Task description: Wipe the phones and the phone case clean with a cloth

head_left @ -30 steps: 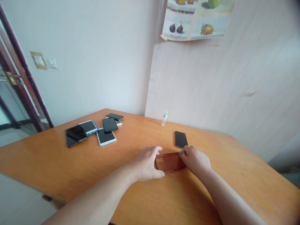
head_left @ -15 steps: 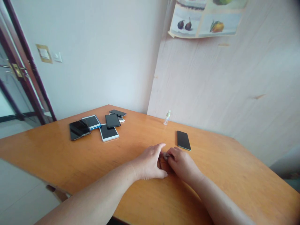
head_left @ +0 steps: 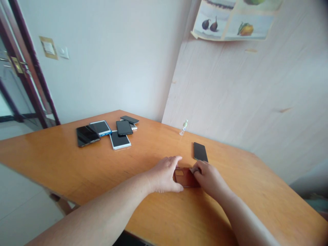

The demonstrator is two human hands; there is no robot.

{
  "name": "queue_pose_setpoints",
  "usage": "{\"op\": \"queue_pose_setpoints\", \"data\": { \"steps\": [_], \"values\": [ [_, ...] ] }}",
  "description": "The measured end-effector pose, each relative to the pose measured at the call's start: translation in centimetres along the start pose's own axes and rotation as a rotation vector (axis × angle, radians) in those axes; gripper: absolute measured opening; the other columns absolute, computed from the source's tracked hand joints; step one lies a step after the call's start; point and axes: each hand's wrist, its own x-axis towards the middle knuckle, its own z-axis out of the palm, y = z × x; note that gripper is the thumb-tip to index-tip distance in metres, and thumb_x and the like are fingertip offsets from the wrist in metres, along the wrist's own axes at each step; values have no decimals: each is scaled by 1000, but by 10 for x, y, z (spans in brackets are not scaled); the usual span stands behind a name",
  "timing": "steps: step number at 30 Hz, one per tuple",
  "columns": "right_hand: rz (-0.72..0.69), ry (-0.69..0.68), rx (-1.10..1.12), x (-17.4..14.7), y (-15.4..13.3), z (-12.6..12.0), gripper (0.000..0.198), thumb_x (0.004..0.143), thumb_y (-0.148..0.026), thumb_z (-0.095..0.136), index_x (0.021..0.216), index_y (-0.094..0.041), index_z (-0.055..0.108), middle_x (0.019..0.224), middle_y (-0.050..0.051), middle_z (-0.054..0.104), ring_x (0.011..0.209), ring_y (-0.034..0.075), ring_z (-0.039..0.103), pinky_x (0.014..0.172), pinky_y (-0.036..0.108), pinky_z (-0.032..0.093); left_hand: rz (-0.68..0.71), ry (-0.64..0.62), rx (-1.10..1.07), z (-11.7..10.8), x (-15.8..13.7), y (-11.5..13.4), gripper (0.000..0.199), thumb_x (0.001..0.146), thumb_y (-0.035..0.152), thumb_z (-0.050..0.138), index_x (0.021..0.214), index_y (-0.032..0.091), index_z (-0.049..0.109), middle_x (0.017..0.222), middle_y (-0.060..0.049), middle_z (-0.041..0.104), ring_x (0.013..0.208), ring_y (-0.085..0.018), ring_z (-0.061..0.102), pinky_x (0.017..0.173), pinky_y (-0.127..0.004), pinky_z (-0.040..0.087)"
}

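A brown phone case (head_left: 187,179) with a square camera cutout lies flat on the table. My left hand (head_left: 166,175) grips its left end, with the thumb along the near edge and the fingers at the far edge. My right hand (head_left: 208,176) is closed in a pinch over the right part of the case. A bit of greyish crumpled wipe (head_left: 195,170) shows between its fingertips, pressed on the case. Just beyond my right hand lies a dark phone (head_left: 200,151), screen up.
Several phones and tablets, among them a white-framed one (head_left: 120,140) and a black one (head_left: 87,135), lie clustered on the left of the wooden table (head_left: 102,171). A small clear spray bottle (head_left: 183,127) stands near the wall. Fruit pictures (head_left: 230,20) hang above.
My right hand has slid to the right along the phone case with the wipe, baring the cutout and middle of the case. My left hand keeps its grip. The view has shifted slightly.
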Motion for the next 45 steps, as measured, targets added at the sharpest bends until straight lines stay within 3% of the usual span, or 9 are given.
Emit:
{"op": "queue_pose_setpoints", "data": {
  "steps": [6, 11, 17, 21, 25, 30, 33, 39, 45],
  "values": [
    [-255, -49, 293, -3, -43, 15, 24, 79, -9, 47, 92, -22, 63, 92, 2, 65, 87, 15, 59, 78, 24, 41, 44, 30, 2, 0, 0, 1, 94, 57, 31, 78, 140, 21, 35, 129, -12, 55, 120, -33, 51, 101, -43, 42],
    [-32, 20, 28, 6, -13, 8, 9, 81, -18, 50, 78, -20, 59, 78, 3, 62, 74, 16, 55, 64, 25, 35, -7, 6, 8, -1, -1, 4, 98, 56, 36, 80, 141, 21, 34, 132, -13, 53, 122, -34, 50, 101, -43, 41],
    [253, -9, -237, 6, 33, -16, 15, 84, -28, 49, 74, -20, 57, 77, 6, 62, 69, 17, 54, 57, 26, 26, -1, -8, 4, -1, 0, 1, 97, 57, 38, 81, 140, 18, 35, 128, -14, 55, 120, -32, 50, 102, -43, 40],
    [207, -10, -204, 3, 35, -17, 16, 84, -29, 50, 75, -19, 58, 79, 6, 63, 72, 17, 56, 59, 26, 28, 10, 1, 5, -1, 0, 1, 97, 56, 38, 81, 140, 21, 36, 127, -13, 56, 120, -32, 50, 102, -43, 40],
    [148, -20, -111, 0, 11, -6, 15, 84, -27, 50, 74, -19, 58, 74, 5, 64, 70, 17, 55, 60, 26, 30, 0, -2, 12, -1, 0, 1, 97, 56, 38, 82, 140, 21, 36, 128, -13, 56, 120, -33, 51, 103, -44, 40],
    [-132, -181, 211, -13, -36, 2, 14, 84, -21, 47, 74, -21, 57, 72, -1, 64, 68, 14, 56, 61, 23, 34, 15, 19, -1, 0, 0, 1, 96, 55, 36, 81, 139, 21, 37, 128, -13, 56, 121, -34, 51, 101, -44, 41],
    [-46, -177, 83, -11, -33, -5, 10, 80, -22, 52, 72, -21, 58, 70, 0, 64, 65, 14, 54, 57, 24, 31, 10, 4, 7, -1, 0, 1, 94, 56, 38, 80, 138, 21, 38, 128, -13, 56, 121, -34, 50, 101, -44, 41],
    [310, -116, -283, -3, 23, -33, 7, 75, -22, 55, 71, -21, 59, 72, 4, 64, 61, 16, 50, 54, 27, 23, 6, -10, 9, -2, 1, 1, 90, 57, 37, 79, 136, 21, 40, 126, -12, 56, 119, -32, 51, 101, -43, 41],
    [61, -205, 37, -14, -2, -16, 10, 78, -25, 54, 70, -20, 58, 65, 0, 61, 60, 13, 51, 54, 24, 27, 10, -11, 13, -3, 1, 1, 86, 57, 39, 80, 133, 22, 44, 123, -11, 57, 115, -32, 53, 98, -42, 43]
  ]
}}
